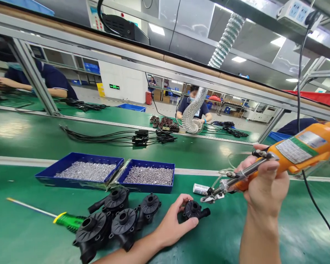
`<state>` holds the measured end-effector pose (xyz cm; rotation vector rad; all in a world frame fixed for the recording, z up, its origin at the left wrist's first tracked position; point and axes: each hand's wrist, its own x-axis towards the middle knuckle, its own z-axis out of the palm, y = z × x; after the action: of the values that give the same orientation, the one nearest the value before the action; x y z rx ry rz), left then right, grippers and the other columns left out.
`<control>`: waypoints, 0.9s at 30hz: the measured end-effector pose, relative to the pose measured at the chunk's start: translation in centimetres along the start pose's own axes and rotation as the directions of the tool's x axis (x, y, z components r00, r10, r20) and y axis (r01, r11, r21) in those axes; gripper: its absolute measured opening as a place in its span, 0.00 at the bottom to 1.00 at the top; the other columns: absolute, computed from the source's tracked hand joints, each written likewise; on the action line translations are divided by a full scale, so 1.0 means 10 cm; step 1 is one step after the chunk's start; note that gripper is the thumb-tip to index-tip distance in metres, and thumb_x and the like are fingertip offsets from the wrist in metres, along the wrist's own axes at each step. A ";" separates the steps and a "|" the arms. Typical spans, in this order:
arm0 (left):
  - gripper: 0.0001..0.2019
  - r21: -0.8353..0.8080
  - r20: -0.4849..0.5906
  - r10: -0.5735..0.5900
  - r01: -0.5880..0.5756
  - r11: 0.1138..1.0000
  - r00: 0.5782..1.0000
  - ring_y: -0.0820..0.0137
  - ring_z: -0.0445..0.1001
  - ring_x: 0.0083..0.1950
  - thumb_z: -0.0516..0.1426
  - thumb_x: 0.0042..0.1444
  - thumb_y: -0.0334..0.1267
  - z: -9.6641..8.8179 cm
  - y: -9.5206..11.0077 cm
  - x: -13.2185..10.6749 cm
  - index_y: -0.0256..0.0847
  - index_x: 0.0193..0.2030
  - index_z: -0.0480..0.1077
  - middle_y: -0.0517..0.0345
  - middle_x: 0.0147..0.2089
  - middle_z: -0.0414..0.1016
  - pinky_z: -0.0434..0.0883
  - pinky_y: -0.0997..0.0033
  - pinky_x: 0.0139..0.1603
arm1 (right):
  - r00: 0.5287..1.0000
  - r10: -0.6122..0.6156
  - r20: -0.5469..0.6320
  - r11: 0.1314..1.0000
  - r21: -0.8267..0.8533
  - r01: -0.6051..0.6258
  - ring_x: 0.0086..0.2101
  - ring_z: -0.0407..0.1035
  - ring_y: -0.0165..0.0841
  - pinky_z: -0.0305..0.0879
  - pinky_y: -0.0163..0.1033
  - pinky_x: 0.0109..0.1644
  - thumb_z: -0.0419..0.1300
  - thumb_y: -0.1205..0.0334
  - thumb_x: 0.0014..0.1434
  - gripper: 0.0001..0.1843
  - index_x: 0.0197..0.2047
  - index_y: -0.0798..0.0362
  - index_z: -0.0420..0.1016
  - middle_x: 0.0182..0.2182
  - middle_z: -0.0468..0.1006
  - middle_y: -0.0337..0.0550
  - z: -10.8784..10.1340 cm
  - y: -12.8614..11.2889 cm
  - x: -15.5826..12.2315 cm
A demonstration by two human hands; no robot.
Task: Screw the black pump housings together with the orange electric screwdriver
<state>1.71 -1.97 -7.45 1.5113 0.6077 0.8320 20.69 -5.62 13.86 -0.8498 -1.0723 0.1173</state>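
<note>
1. Head view, left hand: the left hand has its fingers clamped on a black pump housing, thumb on the near side, steadying it on the green bench with its side spout pointing right.
2. Head view, right hand: the right hand has its fingers wrapped around an orange power screwdriver, its metal nose slanting down to the left. The tip is just beside the held housing; whether they touch, I cannot tell.
3. Head view, left of the hands: four more pump housings sit clustered on the bench, beside a hand screwdriver with a green and yellow handle.
4. Head view, behind these: a left blue bin holds small silver parts, and a right blue bin holds screws. A white cylinder lies near the power screwdriver's nose.
5. Head view, farther back: black cables lie bundled, and a co-worker sits beyond the frame.
</note>
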 end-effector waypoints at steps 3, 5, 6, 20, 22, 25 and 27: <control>0.24 0.005 0.004 -0.006 0.006 1.000 1.000 0.58 0.71 0.55 0.66 0.57 0.46 0.00 0.02 0.00 0.45 0.58 0.66 0.54 0.54 0.73 0.64 0.59 0.61 | 0.999 0.033 0.030 0.999 0.015 -0.033 0.18 0.59 0.30 0.58 0.37 0.19 0.67 0.28 0.59 0.38 0.55 0.53 0.73 0.24 0.68 0.35 0.03 0.04 0.01; 0.23 -0.001 0.012 -0.007 0.007 1.000 1.000 0.58 0.71 0.54 0.66 0.58 0.45 0.00 0.04 0.01 0.45 0.57 0.66 0.55 0.53 0.73 0.65 0.60 0.60 | 0.998 0.051 0.031 0.998 0.019 -0.052 0.18 0.58 0.29 0.58 0.37 0.19 0.67 0.28 0.59 0.38 0.54 0.53 0.73 0.24 0.68 0.35 0.05 0.04 0.02; 0.22 -0.009 0.016 -0.005 0.005 1.000 1.000 0.59 0.71 0.54 0.66 0.58 0.44 0.00 0.04 0.01 0.45 0.56 0.66 0.55 0.52 0.73 0.65 0.61 0.60 | 0.997 0.063 0.032 0.998 0.021 -0.064 0.18 0.59 0.29 0.58 0.37 0.19 0.67 0.28 0.59 0.38 0.54 0.53 0.73 0.24 0.68 0.35 0.06 0.04 0.01; 0.21 -0.091 0.018 -0.022 0.024 0.996 1.000 0.60 0.71 0.53 0.66 0.59 0.46 0.06 0.20 0.01 0.43 0.52 0.64 0.54 0.51 0.72 0.68 0.60 0.59 | 0.984 0.127 0.126 0.991 0.019 -0.130 0.16 0.60 0.28 0.60 0.32 0.16 0.70 0.34 0.61 0.31 0.53 0.51 0.73 0.22 0.68 0.34 0.17 0.10 -0.12; 0.21 -0.110 0.025 -0.020 0.022 0.994 0.999 0.60 0.72 0.54 0.67 0.59 0.46 0.06 0.19 0.01 0.42 0.52 0.65 0.54 0.51 0.73 0.69 0.60 0.60 | 0.983 0.127 0.130 0.991 0.021 -0.131 0.16 0.60 0.27 0.59 0.31 0.16 0.72 0.36 0.59 0.30 0.49 0.51 0.72 0.21 0.68 0.33 0.24 0.11 -0.16; 0.21 -0.129 0.024 -0.014 0.017 0.992 1.000 0.58 0.74 0.55 0.68 0.60 0.46 0.05 0.15 0.01 0.42 0.53 0.66 0.52 0.52 0.75 0.70 0.59 0.60 | 0.986 0.117 0.120 0.993 -0.005 -0.117 0.16 0.58 0.25 0.58 0.31 0.17 0.74 0.37 0.57 0.30 0.43 0.53 0.70 0.21 0.67 0.33 0.35 0.12 -0.20; 0.22 -0.142 0.019 -0.015 0.017 0.990 1.000 0.58 0.74 0.56 0.68 0.60 0.46 0.04 0.14 0.01 0.42 0.53 0.66 0.51 0.53 0.76 0.70 0.58 0.61 | 0.987 0.115 0.110 0.993 -0.038 -0.112 0.16 0.58 0.25 0.58 0.31 0.17 0.73 0.37 0.57 0.29 0.43 0.53 0.70 0.21 0.67 0.33 0.40 0.12 -0.21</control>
<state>1.98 -2.32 -6.05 1.3816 0.5354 0.8315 16.78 -3.60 12.31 -0.9418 -1.1330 0.2468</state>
